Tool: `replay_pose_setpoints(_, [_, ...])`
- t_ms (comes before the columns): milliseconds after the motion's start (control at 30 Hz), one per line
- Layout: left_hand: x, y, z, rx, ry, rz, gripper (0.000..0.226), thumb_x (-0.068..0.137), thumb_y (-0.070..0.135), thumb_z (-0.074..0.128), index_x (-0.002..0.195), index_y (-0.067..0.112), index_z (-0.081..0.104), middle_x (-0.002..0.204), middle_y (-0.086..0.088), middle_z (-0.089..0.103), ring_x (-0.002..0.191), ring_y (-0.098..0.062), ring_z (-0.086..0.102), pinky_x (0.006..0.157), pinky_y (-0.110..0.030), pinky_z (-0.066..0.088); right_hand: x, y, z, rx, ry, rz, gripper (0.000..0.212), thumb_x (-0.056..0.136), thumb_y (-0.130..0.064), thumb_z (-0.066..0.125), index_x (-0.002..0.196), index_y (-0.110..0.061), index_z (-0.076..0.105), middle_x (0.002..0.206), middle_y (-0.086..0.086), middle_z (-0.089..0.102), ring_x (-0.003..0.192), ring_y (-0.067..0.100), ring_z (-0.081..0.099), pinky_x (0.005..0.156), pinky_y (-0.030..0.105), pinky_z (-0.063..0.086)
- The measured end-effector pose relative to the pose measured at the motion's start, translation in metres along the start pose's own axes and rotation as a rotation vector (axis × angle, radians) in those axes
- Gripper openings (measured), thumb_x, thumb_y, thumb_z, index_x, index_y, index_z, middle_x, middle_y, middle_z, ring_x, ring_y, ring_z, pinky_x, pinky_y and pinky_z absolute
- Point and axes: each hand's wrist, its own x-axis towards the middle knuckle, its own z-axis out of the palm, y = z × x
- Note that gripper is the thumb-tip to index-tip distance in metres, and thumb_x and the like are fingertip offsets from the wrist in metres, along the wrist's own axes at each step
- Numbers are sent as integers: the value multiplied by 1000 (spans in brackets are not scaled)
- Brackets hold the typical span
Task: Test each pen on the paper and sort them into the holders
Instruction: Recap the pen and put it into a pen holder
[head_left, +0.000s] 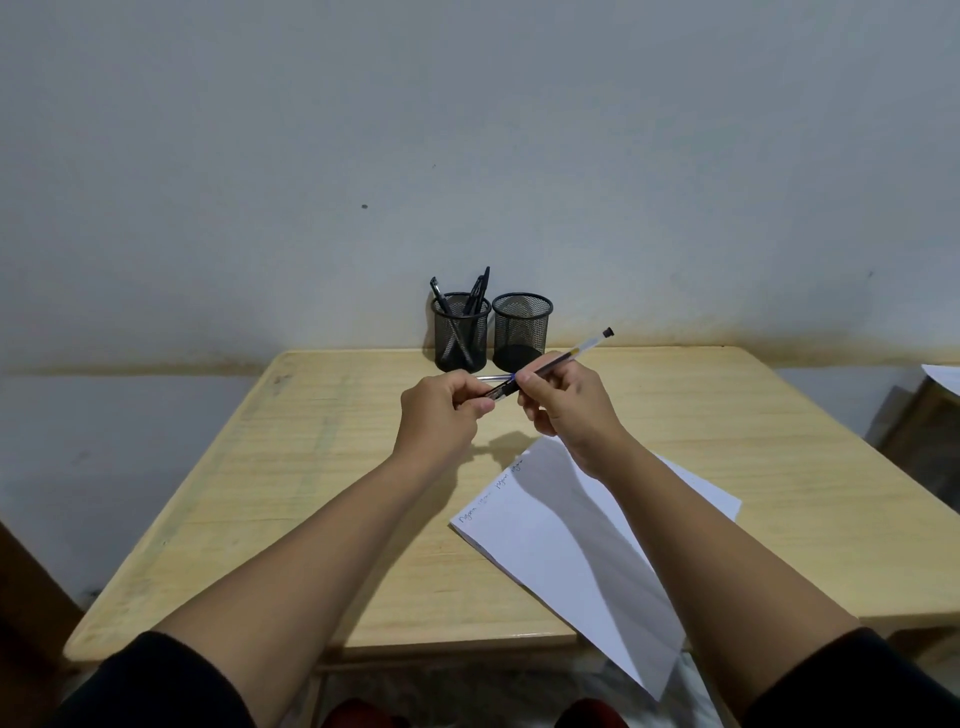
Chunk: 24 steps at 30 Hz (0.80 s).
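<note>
Above the table, both hands hold one clear-barrelled pen (566, 358) with a black end plug pointing up to the right. My right hand (561, 400) grips the barrel; my left hand (447, 410) pinches the dark cap end of the pen. A second pen (493, 379) lies on the table behind the hands, mostly hidden. The white paper (571, 545) with several short scribbles along its left edge lies under my right forearm. Two black mesh holders stand at the table's back: the left holder (460, 332) contains several dark pens, the right holder (521, 330) looks empty.
The light wooden table (311, 493) stands against a pale wall. The paper overhangs the front edge. A dark piece of furniture (924, 431) with a white sheet on top sits to the right of the table.
</note>
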Motion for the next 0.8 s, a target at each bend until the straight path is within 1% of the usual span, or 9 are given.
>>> replay_pose_setpoints(200, [2, 0, -5, 55, -50, 1, 11, 82, 16, 70, 93, 14, 72, 81, 0, 67, 64, -6, 54, 51, 3, 37, 1, 4, 4, -89, -10, -3, 11, 96, -16, 49, 85, -16, 52, 71, 1, 54, 61, 11, 52, 47, 23, 35])
replay_pose_setpoints(300, [6, 6, -13, 137, -116, 27, 25, 85, 24, 66, 109, 17, 67, 103, -3, 70, 89, -14, 62, 63, -2, 42, 6, 3, 7, -134, 7, 25, 7, 97, -17, 45, 90, -15, 48, 90, 4, 61, 83, 16, 61, 57, 25, 44])
replay_pose_setpoints(367, [11, 10, -19, 294, -44, 182, 36, 89, 22, 60, 125, 20, 58, 125, -2, 61, 112, -17, 57, 89, -15, 39, 8, -1, 7, -204, -52, 51, 8, 98, -16, 40, 91, -15, 44, 92, 4, 66, 83, 17, 63, 64, 26, 47])
replay_pose_setpoints(467, [18, 14, -27, 443, -11, 516, 51, 86, -1, 57, 131, 23, 52, 140, -3, 46, 126, -18, 45, 96, -13, 30, 7, -5, 8, -462, -220, 66, 14, 98, -18, 37, 85, -20, 41, 81, 6, 66, 75, 24, 63, 65, 35, 50])
replay_pose_setpoints(500, [20, 13, -28, 500, -26, 601, 56, 83, -7, 57, 129, 23, 55, 141, -5, 45, 125, -21, 46, 95, -17, 36, 7, -6, 8, -541, -253, 60, 15, 98, -20, 38, 84, -20, 42, 78, 8, 64, 73, 26, 64, 65, 35, 51])
replay_pose_setpoints(567, [25, 6, -28, 605, -41, 711, 56, 76, -11, 62, 122, 20, 62, 136, -10, 52, 123, -28, 52, 92, -36, 48, 5, -10, 8, -609, -292, 58, 16, 98, -22, 40, 90, -11, 48, 69, 6, 60, 63, 24, 63, 56, 29, 48])
replay_pose_setpoints(633, [28, -1, -27, 667, 1, 714, 46, 74, -4, 68, 114, 18, 67, 127, -10, 60, 121, -32, 55, 87, -46, 48, 4, -16, 7, -657, -314, 51, 25, 98, -24, 41, 103, -3, 54, 65, 2, 55, 56, 17, 61, 50, 24, 44])
replay_pose_setpoints(733, [26, -4, -26, 700, 78, 650, 20, 81, 9, 67, 97, 19, 71, 105, -3, 70, 107, -29, 61, 81, -40, 44, 2, -27, -1, -697, -292, 16, 24, 95, -27, 50, 104, -8, 63, 67, -4, 53, 59, 13, 62, 56, 25, 48])
replay_pose_setpoints(800, [25, -4, -23, 739, 40, 537, 15, 91, 19, 56, 99, 21, 68, 100, 2, 68, 102, -23, 58, 80, -35, 40, 5, -35, -9, -619, -222, 24, 16, 91, -24, 59, 97, -10, 65, 68, -3, 57, 59, 13, 62, 57, 25, 50])
